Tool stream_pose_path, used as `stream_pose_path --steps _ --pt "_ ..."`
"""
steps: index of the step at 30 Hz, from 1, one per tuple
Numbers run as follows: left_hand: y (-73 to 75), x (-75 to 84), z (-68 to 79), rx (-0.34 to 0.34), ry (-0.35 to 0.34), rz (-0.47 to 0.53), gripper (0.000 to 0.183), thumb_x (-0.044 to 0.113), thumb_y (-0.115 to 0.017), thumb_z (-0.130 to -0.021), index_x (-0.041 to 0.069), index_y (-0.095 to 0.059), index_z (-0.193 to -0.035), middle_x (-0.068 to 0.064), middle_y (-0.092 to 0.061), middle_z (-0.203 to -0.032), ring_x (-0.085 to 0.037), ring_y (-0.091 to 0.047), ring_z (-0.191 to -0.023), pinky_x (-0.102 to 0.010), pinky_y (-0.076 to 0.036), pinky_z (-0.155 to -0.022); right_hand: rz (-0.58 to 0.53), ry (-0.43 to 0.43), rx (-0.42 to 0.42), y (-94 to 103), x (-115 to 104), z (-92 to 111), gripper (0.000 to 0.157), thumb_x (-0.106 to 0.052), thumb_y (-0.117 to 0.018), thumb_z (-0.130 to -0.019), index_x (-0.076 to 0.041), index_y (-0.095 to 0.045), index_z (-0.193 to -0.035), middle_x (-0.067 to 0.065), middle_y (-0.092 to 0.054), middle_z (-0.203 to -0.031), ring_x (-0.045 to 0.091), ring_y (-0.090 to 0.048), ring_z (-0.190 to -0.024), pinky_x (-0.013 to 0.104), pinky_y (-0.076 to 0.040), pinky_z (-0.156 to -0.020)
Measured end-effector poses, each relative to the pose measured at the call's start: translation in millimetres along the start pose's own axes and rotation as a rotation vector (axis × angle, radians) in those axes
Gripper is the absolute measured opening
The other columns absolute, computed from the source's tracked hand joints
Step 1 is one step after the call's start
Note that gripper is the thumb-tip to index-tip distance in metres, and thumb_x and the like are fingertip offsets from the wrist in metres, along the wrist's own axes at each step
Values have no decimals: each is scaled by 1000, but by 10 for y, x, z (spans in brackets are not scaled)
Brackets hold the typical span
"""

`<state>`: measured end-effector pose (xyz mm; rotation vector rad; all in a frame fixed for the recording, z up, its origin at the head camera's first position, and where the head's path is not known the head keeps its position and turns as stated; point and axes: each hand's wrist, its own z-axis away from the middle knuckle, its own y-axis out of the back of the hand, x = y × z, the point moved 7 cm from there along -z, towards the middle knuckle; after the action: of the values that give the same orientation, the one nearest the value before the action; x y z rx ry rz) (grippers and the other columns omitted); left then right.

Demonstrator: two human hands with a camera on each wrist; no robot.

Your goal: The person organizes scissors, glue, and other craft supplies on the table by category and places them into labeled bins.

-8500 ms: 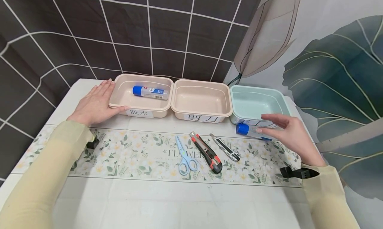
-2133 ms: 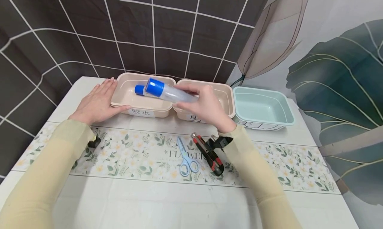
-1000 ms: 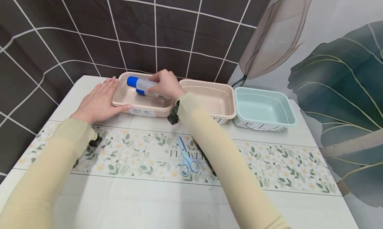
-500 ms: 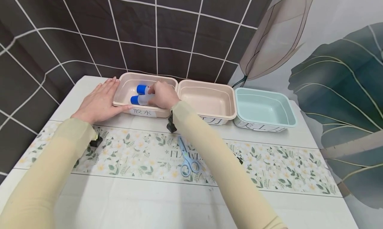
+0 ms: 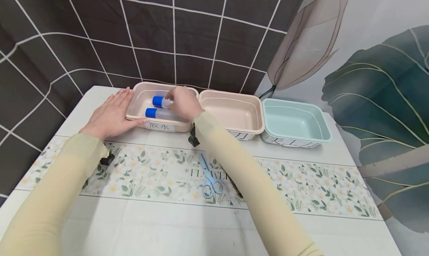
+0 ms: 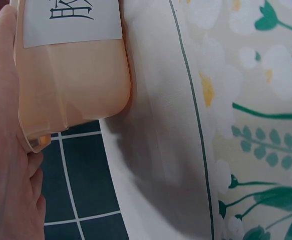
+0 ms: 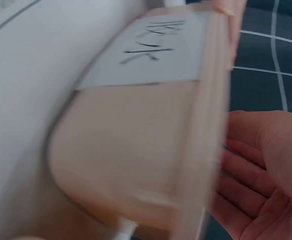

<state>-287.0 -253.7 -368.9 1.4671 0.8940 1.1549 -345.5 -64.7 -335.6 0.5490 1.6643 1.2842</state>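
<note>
My left hand [image 5: 112, 112] lies against the left end of the left beige bin [image 5: 137, 116], fingers straight along its side and thumb at the front rim. Inside that bin are two clear glue bottles with blue caps, lying side by side: the front glue bottle [image 5: 162, 114] and the rear glue bottle [image 5: 159, 101]. My right hand [image 5: 186, 103] reaches into the bin's right half, fingertips at the rear bottle and covering its far end. In the right wrist view the palm and loosely extended fingers [image 7: 243, 182] show beyond the bin's rim.
A middle beige bin [image 5: 231, 112] and a mint bin [image 5: 295, 118] stand in the same row, with paper labels on their fronts. Blue scissors [image 5: 210, 179] lie on the flowered strip. A red-and-black utility knife [image 5: 237, 187] is mostly hidden under my right forearm.
My right hand carried the second glue bottle from before the mint bin into the left bin, laid it down in front, then let go and shifted slightly back. The left hand stayed put.
</note>
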Motion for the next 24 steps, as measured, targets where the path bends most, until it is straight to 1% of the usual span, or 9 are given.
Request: stream_pose_path --steps 4,9,16,20,24 --pt "-3 -5 -5 -3 6 3 117 77 -49 -90 -7 -8 -160 -27 -7 -166 -38 -5 -153 -48 1 -124 -102 -11 39 222 -11 62 39 -23 -76 -93 -12 -72 -130 2 -70 -124 15 -63 -114 24 -51 -95" --pt "-7 -5 -8 -9 11 12 117 78 -48 -90 -5 -7 -160 -26 -6 -166 -38 -5 -154 -48 2 -124 -208 -26 93 479 0 164 41 -28 -77 -93 -12 -71 -130 2 -69 -128 15 -63 -116 20 -49 -94" --pt "-10 -10 -5 -11 5 11 116 77 -48 -91 -5 -5 -160 -26 -5 -166 -39 -4 -153 -49 2 -124 -276 -24 144 697 52 328 48 -34 -80 -90 -11 -71 -131 0 -69 -130 10 -63 -117 17 -48 -96" --pt "-17 -14 -6 -8 -4 12 115 76 -48 -92 -6 -5 -160 -27 -6 -166 -39 -4 -154 -49 2 -124 -284 6 175 791 86 434 50 -37 -81 -89 -11 -71 -131 0 -69 -128 10 -64 -117 17 -48 -96" --pt "-26 -18 -19 -9 -6 10 114 76 -48 -92 -5 -5 -160 -26 -5 -166 -38 -3 -154 -49 2 -123 -279 57 212 867 129 564 49 -36 -80 -90 -10 -71 -130 2 -70 -128 11 -65 -117 18 -49 -96"
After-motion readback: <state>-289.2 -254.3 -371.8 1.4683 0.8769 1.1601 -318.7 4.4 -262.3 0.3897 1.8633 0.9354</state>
